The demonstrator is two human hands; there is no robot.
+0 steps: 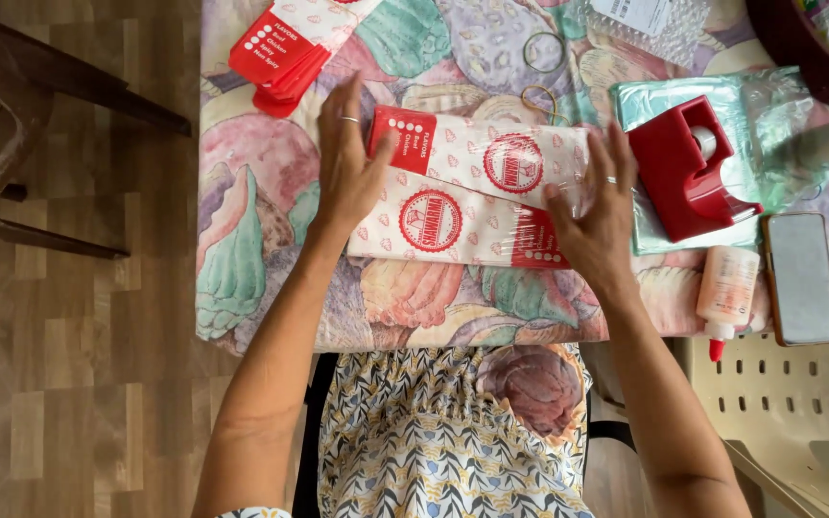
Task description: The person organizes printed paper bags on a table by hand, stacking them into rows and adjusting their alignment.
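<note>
Counter (242,240) under a cloth printed with large pastel fruit shapes, viewed from above; wood floor and a dark chair to the left, a pale plastic chair at lower right. At centre, two long paper sleeves (472,187), white with red ends and round red seals, lie flat and overlapping, long axis running left to right across the person's front, the farther one shifted a little right of the nearer. Left hand (349,158) lies palm down on the left ends, fingers extended and slightly spread, pointing away from the body, pressing rather than gripping; a ring shows on one finger. Right hand (599,216) sits at the right ends, fingers loosely spread and bent, tips touching the sleeve edges; whether anything is pinched under them cannot be told. So the sleeves lie directly between the two hands, each hand on one end, neither clearly nearer. Behind the left hand, a fanned stack of red sleeves (285,53). Right of the right hand, a red tape dispenser (688,168) on a shiny greenish bag (769,105); nearer the edge, a small glue bottle (726,293) with red tip, and a phone (800,278) face up. Two rubber bands (543,52) lie just beyond the sleeves.
</note>
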